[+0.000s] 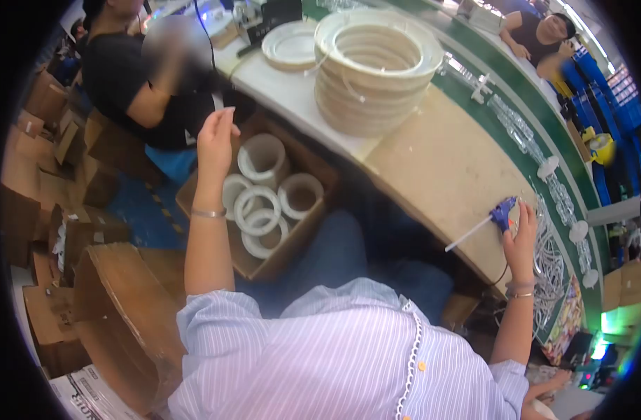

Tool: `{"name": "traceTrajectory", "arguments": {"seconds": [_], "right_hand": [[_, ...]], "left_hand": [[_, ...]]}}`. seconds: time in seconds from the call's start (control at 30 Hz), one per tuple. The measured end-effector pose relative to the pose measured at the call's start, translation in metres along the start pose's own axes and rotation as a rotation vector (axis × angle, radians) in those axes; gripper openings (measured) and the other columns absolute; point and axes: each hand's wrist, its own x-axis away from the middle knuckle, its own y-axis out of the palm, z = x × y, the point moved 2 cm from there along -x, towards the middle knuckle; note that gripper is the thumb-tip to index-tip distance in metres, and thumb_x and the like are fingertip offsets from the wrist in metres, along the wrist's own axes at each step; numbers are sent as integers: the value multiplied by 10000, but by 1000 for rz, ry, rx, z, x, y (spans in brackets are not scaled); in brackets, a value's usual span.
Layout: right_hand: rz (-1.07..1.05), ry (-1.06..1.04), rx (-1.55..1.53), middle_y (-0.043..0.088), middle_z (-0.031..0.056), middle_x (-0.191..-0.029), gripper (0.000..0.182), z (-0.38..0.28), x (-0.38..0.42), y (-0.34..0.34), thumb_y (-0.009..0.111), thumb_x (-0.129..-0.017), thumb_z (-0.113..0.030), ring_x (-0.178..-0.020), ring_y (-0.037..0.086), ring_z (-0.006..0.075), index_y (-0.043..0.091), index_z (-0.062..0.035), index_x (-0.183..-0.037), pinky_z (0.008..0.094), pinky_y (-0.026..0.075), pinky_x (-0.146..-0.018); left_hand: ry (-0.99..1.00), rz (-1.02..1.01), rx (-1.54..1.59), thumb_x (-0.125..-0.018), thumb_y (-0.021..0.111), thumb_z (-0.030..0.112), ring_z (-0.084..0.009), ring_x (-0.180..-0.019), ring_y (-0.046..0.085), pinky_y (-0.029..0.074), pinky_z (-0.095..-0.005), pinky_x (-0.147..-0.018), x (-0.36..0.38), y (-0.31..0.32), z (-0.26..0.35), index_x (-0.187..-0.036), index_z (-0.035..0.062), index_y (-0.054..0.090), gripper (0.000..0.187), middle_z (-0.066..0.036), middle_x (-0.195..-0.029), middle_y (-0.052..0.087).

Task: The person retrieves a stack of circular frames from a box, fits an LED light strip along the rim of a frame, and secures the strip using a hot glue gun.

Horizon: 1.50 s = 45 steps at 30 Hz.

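My left hand (217, 138) is raised above an open carton (292, 253) of white rings, its fingers bent and close together. A small pale piece shows near its fingertips, but I cannot make out whether it is held. On the right, my right hand (520, 241) is at the brown board, thumb and fingers around a purple glue gun (501, 213). A long white glue stick (467, 234) sticks out of the gun toward the lower left. Several white rings and tubes (259, 222) lie in the carton, below my left hand.
A stack of large white rings (369, 94) stands on the table beside a flat white ring (289, 43). Clear plastic parts (513, 126) line the green conveyor (467, 59). White cables (548, 269) lie right of my right hand. Co-workers sit at left and far right; cartons (117, 308) crowd the left.
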Motion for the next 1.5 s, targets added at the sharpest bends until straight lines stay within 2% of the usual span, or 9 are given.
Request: {"name": "traceTrajectory", "arguments": {"seconds": [0.17,0.3,0.37,0.57,0.97,1.07,1.23,1.4,1.5], "right_hand": [[-52,-217,-163,436,183,-1127,484,-108,-33,-14,442,-659,64,-1046,421,332,428,-5,-1137,368,334,-898],[-378,-465,-324,501,151,-1007,363,-186,-54,28,485,-673,41,-918,485,314,486,-5,-1033,364,390,-809],[-541,-591,-316,516,136,-974,329,-212,-63,60,501,-677,33,-889,495,307,498,-8,-1003,364,400,-787],[-414,-915,-113,505,132,-932,311,-261,-97,124,536,-678,7,-859,477,316,518,-35,-986,382,386,-761],[-523,-983,-118,434,90,-753,297,-255,-120,142,523,-529,64,-694,414,259,555,-69,-792,353,337,-634],[-561,-1003,-80,426,78,-737,251,-256,-122,140,538,-531,25,-693,406,250,551,-81,-758,356,325,-636],[-609,-990,-117,415,64,-710,213,-250,-125,138,565,-524,-68,-694,399,238,554,-87,-736,364,309,-645],[-638,-964,-112,410,65,-728,195,-246,-127,138,538,-535,-78,-704,392,242,548,-89,-730,360,312,-653],[-619,-980,-101,405,69,-732,185,-249,-126,137,529,-541,-79,-708,384,244,540,-99,-725,359,315,-661]], "left_hand": [[-491,-92,-181,-835,485,263,-103,-591,536,410,-240,-524,93,-18,-159,-920,7,553,278,-68,-698,592],[-617,-251,-245,-785,476,278,-279,-769,593,452,-340,-688,165,4,-276,-852,21,592,289,-173,-784,605],[-673,-328,-458,-772,464,269,-351,-831,558,433,-391,-748,175,17,-277,-857,37,604,284,-208,-841,588],[-711,-278,-626,-754,457,220,-360,-854,546,431,-409,-755,184,33,-345,-874,9,581,273,-213,-872,584],[-927,-545,-1028,-799,416,154,-238,-930,536,408,-414,-786,187,45,-464,-939,94,560,209,-83,-979,560],[-674,-352,-1243,-786,431,135,-227,-846,564,425,-407,-735,209,49,-501,-862,106,569,160,-75,-911,584],[-750,-523,-1106,-775,427,107,-242,-801,577,452,-381,-664,217,37,-481,-810,96,563,141,-100,-863,585],[-899,-840,-862,-762,557,319,-294,-894,559,436,-397,-728,243,14,-440,-859,40,560,295,-184,-917,575],[-867,-470,-609,-712,610,421,-365,-923,523,407,-420,-778,272,7,-479,-951,-2,549,491,-234,-993,545]]}}
